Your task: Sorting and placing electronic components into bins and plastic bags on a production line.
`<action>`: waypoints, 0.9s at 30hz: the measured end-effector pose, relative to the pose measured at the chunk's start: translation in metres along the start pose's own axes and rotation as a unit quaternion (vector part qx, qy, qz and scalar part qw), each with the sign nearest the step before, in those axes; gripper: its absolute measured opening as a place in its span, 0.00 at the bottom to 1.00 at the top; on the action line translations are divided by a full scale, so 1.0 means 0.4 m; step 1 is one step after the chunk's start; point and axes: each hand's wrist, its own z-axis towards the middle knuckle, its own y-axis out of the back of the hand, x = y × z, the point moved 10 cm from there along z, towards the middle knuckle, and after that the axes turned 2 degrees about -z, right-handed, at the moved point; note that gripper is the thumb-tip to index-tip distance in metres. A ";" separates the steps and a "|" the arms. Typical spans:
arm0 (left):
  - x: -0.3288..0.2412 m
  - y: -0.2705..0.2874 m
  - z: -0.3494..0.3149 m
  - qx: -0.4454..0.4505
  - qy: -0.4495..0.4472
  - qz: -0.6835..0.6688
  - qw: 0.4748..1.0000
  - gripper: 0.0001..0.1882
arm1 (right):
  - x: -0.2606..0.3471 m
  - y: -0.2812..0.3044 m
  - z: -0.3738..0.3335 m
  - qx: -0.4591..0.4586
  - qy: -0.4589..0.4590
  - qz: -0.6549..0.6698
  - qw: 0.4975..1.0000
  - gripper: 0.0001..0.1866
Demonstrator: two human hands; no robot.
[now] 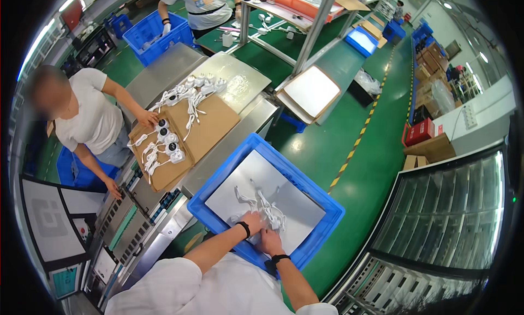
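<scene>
Inside a blue plastic crate (326, 217) in front of me lies a flat grey-white sheet (297, 206). A loose bunch of white chargers with cables (267, 206) rests on it. My left hand (253, 222) is closed among them at the near side of the bunch. Beside it, my right hand (271, 242) has curled fingers against a white charger (276, 223). The two hands nearly touch. Fingertips are partly hidden, so exactly which pieces they grip is hard to make out.
A metal bench left of the crate carries a cardboard sheet (215, 118) and a cardboard tray (183, 168) with white corded chargers. A co-worker's hand (147, 118) touches that tray. Another person stands behind by a blue crate (166, 48). A glass-fronted rack (436, 211) stands at right.
</scene>
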 end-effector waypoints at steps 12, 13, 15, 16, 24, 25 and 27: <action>0.144 -0.034 -0.009 -0.153 0.190 -0.140 0.960 0.22 | 0.015 0.005 0.007 -0.002 -0.007 -0.006 1.000 0.28; 0.157 -0.035 -0.018 -0.151 0.190 -0.139 0.960 0.22 | 0.020 0.017 0.007 -0.002 -0.007 -0.004 1.000 0.28; 0.169 -0.039 -0.024 -0.099 0.152 -0.069 0.981 0.21 | 0.026 0.097 -0.002 -0.118 -0.015 0.049 0.992 0.25; 0.168 -0.037 -0.024 -0.073 0.131 -0.032 0.988 0.21 | 0.025 0.137 -0.005 -0.176 -0.019 0.076 0.981 0.24; 0.147 0.003 -0.043 -0.011 0.140 -0.072 0.987 0.17 | -0.052 0.185 0.036 -0.261 -0.047 -0.079 0.961 0.24; 0.136 -0.008 -0.034 -0.008 0.134 -0.068 0.989 0.17 | -0.060 0.179 0.032 -0.261 -0.055 -0.077 0.961 0.24; 0.111 -0.059 -0.012 0.039 0.143 -0.123 0.981 0.16 | -0.079 0.143 0.033 -0.208 -0.081 -0.081 0.971 0.23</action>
